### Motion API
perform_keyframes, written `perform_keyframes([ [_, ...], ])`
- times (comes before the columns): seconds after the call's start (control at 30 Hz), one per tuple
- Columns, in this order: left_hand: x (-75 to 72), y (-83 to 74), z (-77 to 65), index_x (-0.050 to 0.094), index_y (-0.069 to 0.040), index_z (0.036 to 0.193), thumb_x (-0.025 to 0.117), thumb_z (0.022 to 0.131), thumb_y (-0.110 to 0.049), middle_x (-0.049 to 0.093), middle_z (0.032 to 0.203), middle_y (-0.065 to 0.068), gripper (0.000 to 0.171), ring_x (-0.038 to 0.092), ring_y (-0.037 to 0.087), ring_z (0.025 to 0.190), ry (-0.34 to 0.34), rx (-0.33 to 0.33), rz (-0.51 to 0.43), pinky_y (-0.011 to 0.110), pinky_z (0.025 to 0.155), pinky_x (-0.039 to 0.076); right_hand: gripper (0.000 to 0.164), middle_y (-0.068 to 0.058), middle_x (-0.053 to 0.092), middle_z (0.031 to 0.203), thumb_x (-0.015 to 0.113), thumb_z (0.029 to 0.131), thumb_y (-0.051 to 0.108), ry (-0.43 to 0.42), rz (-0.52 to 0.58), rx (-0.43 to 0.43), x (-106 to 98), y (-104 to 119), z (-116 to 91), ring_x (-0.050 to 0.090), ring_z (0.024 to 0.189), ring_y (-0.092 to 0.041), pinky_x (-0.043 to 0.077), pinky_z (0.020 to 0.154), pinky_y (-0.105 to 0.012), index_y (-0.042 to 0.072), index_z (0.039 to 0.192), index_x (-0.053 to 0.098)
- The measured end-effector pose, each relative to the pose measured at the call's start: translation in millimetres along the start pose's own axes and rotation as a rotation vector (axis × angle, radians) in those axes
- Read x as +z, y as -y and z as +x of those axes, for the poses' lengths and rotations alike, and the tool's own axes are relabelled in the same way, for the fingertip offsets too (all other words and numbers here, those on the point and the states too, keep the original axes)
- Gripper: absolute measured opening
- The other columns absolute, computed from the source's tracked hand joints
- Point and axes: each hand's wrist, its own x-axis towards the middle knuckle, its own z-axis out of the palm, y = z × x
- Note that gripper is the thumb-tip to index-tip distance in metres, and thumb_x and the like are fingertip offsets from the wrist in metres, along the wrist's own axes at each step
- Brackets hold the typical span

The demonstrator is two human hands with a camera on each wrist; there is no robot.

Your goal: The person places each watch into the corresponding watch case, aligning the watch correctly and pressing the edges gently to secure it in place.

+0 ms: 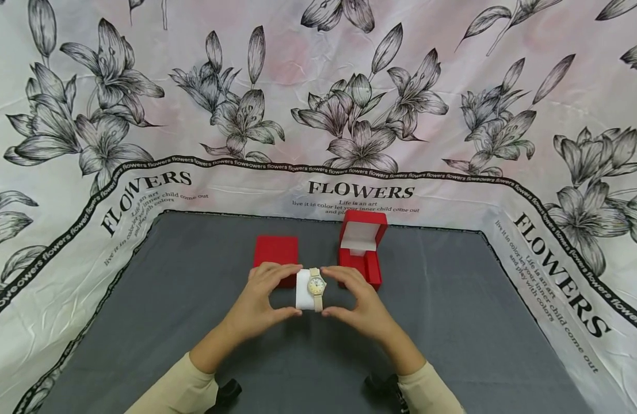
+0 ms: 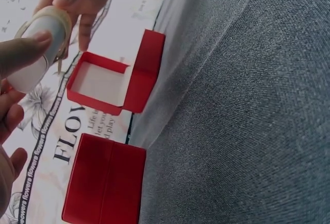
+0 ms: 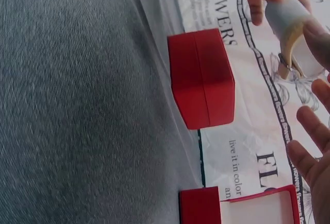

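While we hold the watch (image 1: 316,286) on its white cushion (image 1: 302,291) above the counter (image 1: 453,316) | our left hand's (image 1: 252,301) and right hand's (image 1: 372,306) fingers pinch opposite ends | likely light, cushion soft, watch delicate: we should grip the cushion's ends

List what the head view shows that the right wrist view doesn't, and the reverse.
Only the head view: the watch's dial, both beige sleeves, and the open red box whole rather than cut off by the frame edge.

Only the right wrist view: what looks like the strap's buckle, and the seam around the closed red box.

Both: the left hand and right hand holding the white cushion, the gray surface and flower-printed cloth.
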Motion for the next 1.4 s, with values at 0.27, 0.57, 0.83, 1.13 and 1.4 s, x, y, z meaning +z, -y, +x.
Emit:
perform_keyframes([
  [0.27, 0.3, -1.3, 0.4, 0.055, -0.022, 0.148, 0.095, 0.071, -0.026, 0.059, 0.144, -0.004, 0.086, 0.048, 0.014, 0.126, 0.063, -0.023, -0.033, 0.051, 0.105, 0.040, 0.082, -0.005, 0.054, 0.146, 0.089, 0.079, 0.022, 0.042, -0.016, -0.016, -2, -2, 0, 0.049, 0.131, -0.021, 0.049, 0.102, -0.041, 0.014, 0.151, 0.050],
  [0.57, 3.2, -6.9, -0.9, 0.054, -0.020, 0.148, 0.095, 0.071, -0.027, 0.059, 0.145, -0.002, 0.088, 0.049, 0.012, 0.122, 0.036, 0.031, -0.037, 0.043, 0.103, 0.041, 0.083, -0.006, 0.055, 0.144, 0.092, 0.075, 0.020, 0.017, -0.009, -0.040, -2, -2, -2, 0.050, 0.130, -0.020, 0.049, 0.104, -0.036, 0.013, 0.148, 0.053],
  [0.83, 5.4, -14.0, -3.7, 0.054, -0.019, 0.147, 0.096, 0.069, -0.027, 0.058, 0.145, -0.001, 0.089, 0.050, 0.013, 0.121, 0.007, 0.055, -0.044, 0.040, 0.101, 0.042, 0.086, -0.007, 0.053, 0.144, 0.094, 0.073, 0.020, 0.027, -0.007, -0.069, -5, 0, -3, 0.048, 0.130, -0.021, 0.047, 0.102, -0.033, 0.013, 0.147, 0.052],
  [1.13, 6.4, -15.1, -4.9, 0.056, -0.019, 0.146, 0.096, 0.069, -0.025, 0.059, 0.140, -0.003, 0.087, 0.050, 0.013, 0.118, 0.018, 0.035, -0.091, 0.035, 0.098, 0.045, 0.088, -0.014, 0.051, 0.142, 0.095, 0.069, 0.013, 0.035, 0.024, -0.114, -1, -1, -4, 0.046, 0.130, -0.027, 0.043, 0.106, -0.032, 0.004, 0.144, 0.049],
  [1.4, 11.0, -14.2, -5.3, 0.055, -0.020, 0.146, 0.097, 0.067, -0.023, 0.059, 0.142, -0.004, 0.089, 0.050, 0.012, 0.117, 0.012, 0.036, -0.116, 0.032, 0.099, 0.046, 0.085, -0.006, 0.051, 0.144, 0.093, 0.071, 0.016, 0.027, -0.014, -0.081, 1, -3, -6, 0.045, 0.132, -0.022, 0.045, 0.107, -0.042, 0.013, 0.143, 0.049],
])
